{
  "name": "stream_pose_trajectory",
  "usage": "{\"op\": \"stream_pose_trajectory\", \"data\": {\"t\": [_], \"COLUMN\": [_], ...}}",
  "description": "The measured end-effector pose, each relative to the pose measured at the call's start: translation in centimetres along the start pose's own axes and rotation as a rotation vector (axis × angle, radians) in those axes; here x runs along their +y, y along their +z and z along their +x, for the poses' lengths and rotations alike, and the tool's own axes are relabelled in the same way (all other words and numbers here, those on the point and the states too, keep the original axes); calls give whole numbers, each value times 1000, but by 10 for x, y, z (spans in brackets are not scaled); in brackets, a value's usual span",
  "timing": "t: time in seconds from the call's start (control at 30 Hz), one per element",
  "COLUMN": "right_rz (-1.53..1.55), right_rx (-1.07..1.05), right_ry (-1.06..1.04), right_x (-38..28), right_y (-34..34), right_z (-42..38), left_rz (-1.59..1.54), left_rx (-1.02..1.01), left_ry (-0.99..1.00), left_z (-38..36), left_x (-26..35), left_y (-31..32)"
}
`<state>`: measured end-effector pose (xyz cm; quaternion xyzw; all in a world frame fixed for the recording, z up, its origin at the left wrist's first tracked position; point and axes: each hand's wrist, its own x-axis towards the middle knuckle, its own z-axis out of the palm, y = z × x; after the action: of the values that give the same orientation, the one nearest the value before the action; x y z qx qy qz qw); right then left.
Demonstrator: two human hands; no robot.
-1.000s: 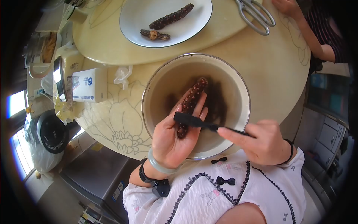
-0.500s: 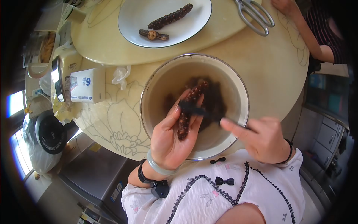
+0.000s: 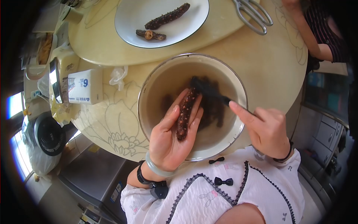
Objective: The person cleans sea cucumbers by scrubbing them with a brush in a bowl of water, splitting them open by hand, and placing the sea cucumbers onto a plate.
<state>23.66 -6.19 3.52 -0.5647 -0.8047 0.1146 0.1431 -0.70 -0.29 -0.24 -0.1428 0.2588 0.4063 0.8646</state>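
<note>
A dark, bumpy sea cucumber lies lengthwise in my left hand, palm up above the basin, with the thumb along its side. My right hand grips a black brush, index finger stretched along the handle. The brush head, blurred, is at the sea cucumber's far end. Beneath is a white basin of cloudy water with several dark pieces, hard to make out. On a white plate lie another whole sea cucumber and a shorter piece with a tan ring.
Grey scissors lie right of the plate on the raised round board. A crumpled plastic bag and a white packet are on the left. Another person's arm rests at the table's upper right edge.
The brush has moved up along the sea cucumber, from its middle to its far end. My right hand has shifted slightly up and right. The view has shifted a little.
</note>
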Motion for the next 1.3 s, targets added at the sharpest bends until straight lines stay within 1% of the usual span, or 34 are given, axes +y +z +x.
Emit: {"op": "stream_pose_trajectory", "data": {"t": [0.07, 0.13, 0.17, 0.23, 0.27, 0.33, 0.37, 0.43, 0.53, 0.67, 0.73, 0.87, 0.93, 0.97, 1.03, 1.17, 1.23, 1.27, 1.3], "right_rz": [-16, 192, 192, -21, -24, -27, -28, 59, 138, 173, 210, 223, 178, 178, 155, 184, 88, 86, 112], "right_rx": [-18, -76, -77, 2, 3, 118, 118, 16, 29, 47, 21, 53, 0, -1, -88, -89, 23, 24, -33], "right_ry": [-6, -61, -59, -3, -3, 87, 85, 44, 83, 65, 45, 56, 79, 78, 32, -8, 91, 90, 43], "right_x": [-4, -12, -9, 2, 5, 12, 12, 10, 10, 10, 9, 7, 5, 2, -6, -9, 2, 0, -4], "right_y": [-2, -4, -4, -3, -2, -1, -5, -13, -12, -8, -7, -4, -9, -9, -8, -1, 4, 2, -1], "right_z": [-1, -3, -2, 3, 3, 3, 3, 2, 3, 1, 1, 2, 3, 3, 3, 2, 5, 5, 3], "left_rz": [25, 90, 90, 67, 68, 98, 96, 83, 44, -21, 37, 90, 168, 166, 218, 251, 280, 280, 276], "left_rx": [23, 7, 8, 49, 46, -18, -19, -22, -16, -27, 56, 124, 76, 75, 122, 72, 97, 94, 87], "left_ry": [11, 21, 20, 20, 19, -3, -2, 8, 3, -7, -18, 17, 49, 49, 82, 96, 87, 88, 83], "left_z": [0, 0, 0, -1, -1, -2, -2, -2, -1, -2, -3, -3, -3, -3, -4, -4, -4, -3, -2], "left_x": [0, 0, 0, -2, -2, -1, 0, 0, -1, 0, 1, -2, -3, -4, -5, -6, -7, -7, -7], "left_y": [1, 3, 4, 7, 7, 7, 7, 6, 5, 5, 9, 11, 10, 9, 8, 12, 14, 13, 12]}}
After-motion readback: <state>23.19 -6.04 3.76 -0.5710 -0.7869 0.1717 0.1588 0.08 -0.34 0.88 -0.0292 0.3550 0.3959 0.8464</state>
